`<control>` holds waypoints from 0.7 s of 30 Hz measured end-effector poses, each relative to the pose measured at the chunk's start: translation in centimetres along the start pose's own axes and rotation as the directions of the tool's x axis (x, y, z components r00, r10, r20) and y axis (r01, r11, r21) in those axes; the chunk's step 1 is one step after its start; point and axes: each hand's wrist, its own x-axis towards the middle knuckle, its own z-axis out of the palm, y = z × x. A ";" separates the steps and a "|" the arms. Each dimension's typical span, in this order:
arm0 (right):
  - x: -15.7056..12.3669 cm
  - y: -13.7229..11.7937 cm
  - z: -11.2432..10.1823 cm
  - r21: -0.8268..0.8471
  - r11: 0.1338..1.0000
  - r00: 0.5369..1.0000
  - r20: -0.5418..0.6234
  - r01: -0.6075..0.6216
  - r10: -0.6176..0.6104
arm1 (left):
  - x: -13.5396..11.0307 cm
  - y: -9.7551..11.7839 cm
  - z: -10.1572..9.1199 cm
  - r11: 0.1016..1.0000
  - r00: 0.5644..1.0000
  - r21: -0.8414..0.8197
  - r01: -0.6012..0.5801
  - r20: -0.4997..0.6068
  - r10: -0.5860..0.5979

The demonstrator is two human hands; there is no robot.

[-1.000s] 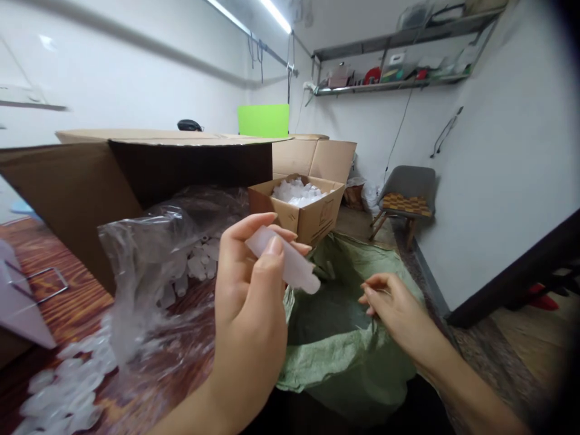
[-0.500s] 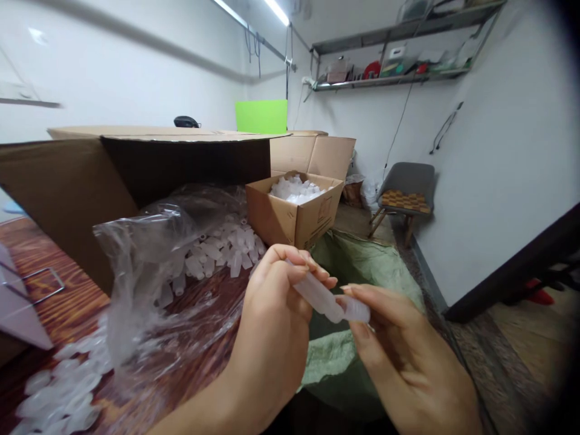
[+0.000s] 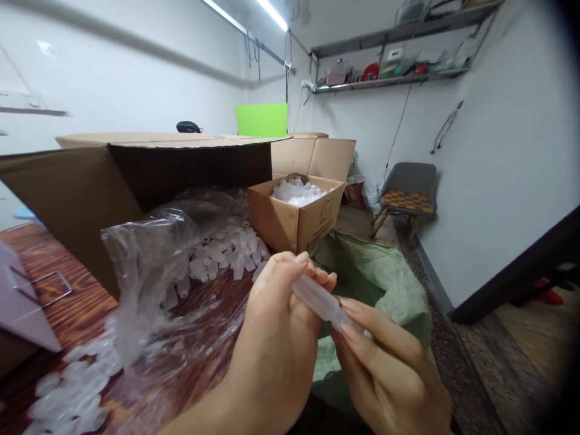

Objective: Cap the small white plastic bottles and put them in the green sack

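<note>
My left hand [image 3: 276,344] is closed around the upper end of a small translucent plastic bottle [image 3: 315,298], which slants down to the right. At the bottle's lower end, my right hand [image 3: 394,362] pinches a clear cap [image 3: 348,320] between thumb and fingers. Much of the cap is hidden by those fingertips, so I cannot tell how far it sits on the neck. Both hands are above the mouth of a green woven sack [image 3: 403,296]. Left of them, similar loose bottles [image 3: 226,251] spill from a clear plastic bag [image 3: 145,266] onto the wood-patterned table [image 3: 212,329].
A large carton [image 3: 67,199] lies open-sided around the bag. Behind my hands stands a smaller carton [image 3: 276,211] filled with translucent pieces. Loose translucent caps [image 3: 75,386] are heaped at the near left, by a pale box with a wire handle [image 3: 22,296]. A grey chair [image 3: 408,187] stands farther back.
My right fingers have closed in tighter around the cap and the bottle's end, covering more of it. My left hand keeps its hold on the bottle. The view has shifted slightly.
</note>
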 end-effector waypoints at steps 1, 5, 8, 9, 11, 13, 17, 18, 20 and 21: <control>-0.2 0.1 0.0 -0.026 0.999 0.999 -0.017 0.040 -0.041 | -0.1 0.0 0.0 1.000 0.999 0.001 0.031 -0.019 -0.031; -0.5 0.1 -0.2 -0.070 0.986 0.985 0.070 -0.153 0.158 | -0.3 0.1 0.3 0.999 0.998 0.002 0.047 -0.038 -0.046; -0.3 -0.1 -0.6 -0.001 0.919 0.899 0.207 -0.393 0.385 | 0.0 0.0 0.3 1.000 1.000 0.003 0.002 0.010 -0.002; -0.2 -0.2 -0.7 0.043 0.894 0.871 0.251 -0.445 0.422 | 0.2 0.0 0.2 1.000 1.000 0.001 -0.017 0.020 0.017; -0.2 -0.2 -1.1 0.094 0.871 0.850 0.293 -0.481 0.438 | 0.6 -0.1 0.2 0.998 0.998 -0.001 -0.060 0.027 0.060; -0.4 -0.1 -1.3 0.066 0.916 0.897 0.243 -0.395 0.370 | 0.9 -0.2 0.2 0.996 0.995 -0.001 -0.092 0.030 0.092; -1.4 0.8 -1.2 0.064 0.997 0.964 0.264 -0.033 0.015 | 0.8 0.0 0.4 0.995 0.995 0.028 -0.092 0.038 0.091; -1.7 1.0 -1.1 0.083 0.995 0.950 0.311 -0.059 0.030 | 0.8 0.1 0.5 0.995 0.995 0.035 -0.090 0.041 0.088; -2.3 1.0 -1.2 0.071 0.979 0.917 0.369 -0.190 0.151 | 0.6 0.3 0.6 0.995 0.995 0.036 -0.089 0.048 0.087; -2.4 0.9 -1.3 0.043 0.968 0.916 0.337 -0.246 0.218 | 0.5 0.4 0.6 0.996 0.995 0.034 -0.084 0.051 0.082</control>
